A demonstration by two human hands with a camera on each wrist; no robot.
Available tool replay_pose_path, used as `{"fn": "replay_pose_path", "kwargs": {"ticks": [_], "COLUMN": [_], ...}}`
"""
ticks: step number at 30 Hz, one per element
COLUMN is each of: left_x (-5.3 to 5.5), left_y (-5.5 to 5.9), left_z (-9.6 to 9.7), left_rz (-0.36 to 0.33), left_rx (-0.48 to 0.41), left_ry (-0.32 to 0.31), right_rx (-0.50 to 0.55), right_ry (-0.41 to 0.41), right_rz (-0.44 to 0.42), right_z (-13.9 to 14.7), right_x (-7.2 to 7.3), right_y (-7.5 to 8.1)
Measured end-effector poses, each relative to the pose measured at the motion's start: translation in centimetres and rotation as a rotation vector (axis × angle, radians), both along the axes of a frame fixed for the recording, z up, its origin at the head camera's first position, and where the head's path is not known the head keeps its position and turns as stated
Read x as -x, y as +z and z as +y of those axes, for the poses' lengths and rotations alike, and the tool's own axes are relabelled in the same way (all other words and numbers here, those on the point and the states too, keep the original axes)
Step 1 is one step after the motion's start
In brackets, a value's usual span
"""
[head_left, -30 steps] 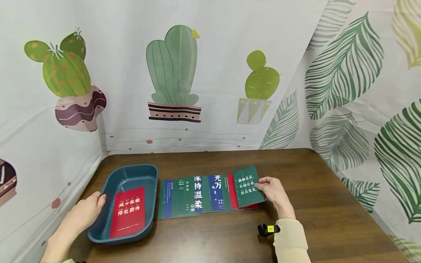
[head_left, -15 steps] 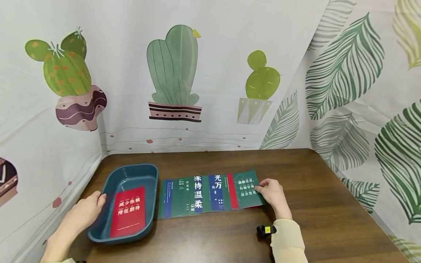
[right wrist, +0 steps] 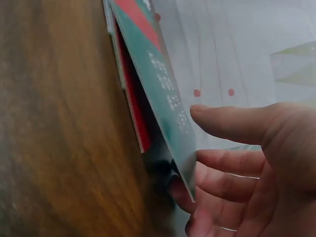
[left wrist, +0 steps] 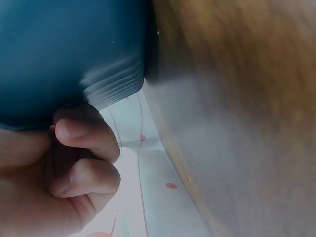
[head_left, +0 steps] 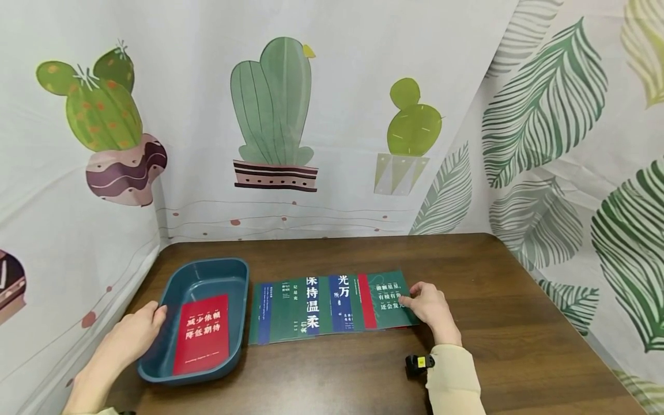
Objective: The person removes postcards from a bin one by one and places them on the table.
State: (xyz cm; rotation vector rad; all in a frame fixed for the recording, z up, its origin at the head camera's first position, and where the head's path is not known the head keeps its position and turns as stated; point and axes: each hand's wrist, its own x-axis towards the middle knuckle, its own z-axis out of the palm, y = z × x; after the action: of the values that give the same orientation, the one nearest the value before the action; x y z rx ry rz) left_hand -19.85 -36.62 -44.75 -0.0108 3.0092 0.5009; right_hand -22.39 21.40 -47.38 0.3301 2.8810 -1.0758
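Note:
My left hand [head_left: 136,334] grips the left rim of a dark blue plastic tray [head_left: 240,340]; in the left wrist view its fingers [left wrist: 91,133] curl beneath the rim. A red card [head_left: 201,337] with white lettering lies in the tray. My right hand [head_left: 429,305] holds the right edge of a green card [head_left: 386,294] with white lettering, thumb over its face and fingers under the edge. This card lies at the right end of a row of overlapping cards [head_left: 290,311]. The right wrist view shows it slanting up off a red card [right wrist: 138,118] below.
The row of green, blue and red cards runs across the middle of the brown wooden table [head_left: 332,374]. A white curtain [head_left: 353,115] printed with cacti and leaves hangs behind and beside the table.
The green card in my right hand has come down, straightened and lined up with the row, covering more of the red card beneath. My left hand and the tray have stayed in place.

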Motion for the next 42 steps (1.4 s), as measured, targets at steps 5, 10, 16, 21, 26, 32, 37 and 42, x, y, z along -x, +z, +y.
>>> {"fn": "replay_pose_path", "kwargs": {"ticks": [5,10,16,21,26,32,37,42], "left_x": [0.0,-0.1,-0.1,0.0,0.0,0.0,0.0,-0.1], "left_y": [0.2,0.0,-0.5,-0.4,-0.2,-0.2,-0.1,-0.1], "left_z": [-0.1,-0.1,-0.4,-0.4,-0.3,-0.2,-0.2,-0.2], "left_rz": [-0.001,0.018,0.001,-0.004,0.0,-0.002,-0.006,0.008], "left_rx": [-0.001,-0.008,-0.016,-0.018,-0.01,-0.014,-0.013,-0.013], "left_ry": [-0.001,-0.02,-0.018,-0.016,-0.006,-0.006,-0.007,-0.022], "right_rx": [-0.021,-0.021,-0.018,-0.024,-0.016,0.015,0.029,0.033], "right_ry": [0.009,-0.003,-0.012,-0.013,0.024,0.116,0.201,0.269], "right_rz": [0.0,0.004,-0.006,0.009,0.062,0.152,0.235,0.285], "right_z": [-0.2,-0.2,-0.1,-0.3,-0.9,-2.3,-4.0,-6.0], "right_x": [-0.2,-0.5,-0.8,-0.8,-0.8,-1.2,-1.7,-2.5], "right_y": [0.4,0.8,0.8,1.2,2.0,3.5,4.8,6.1]}}
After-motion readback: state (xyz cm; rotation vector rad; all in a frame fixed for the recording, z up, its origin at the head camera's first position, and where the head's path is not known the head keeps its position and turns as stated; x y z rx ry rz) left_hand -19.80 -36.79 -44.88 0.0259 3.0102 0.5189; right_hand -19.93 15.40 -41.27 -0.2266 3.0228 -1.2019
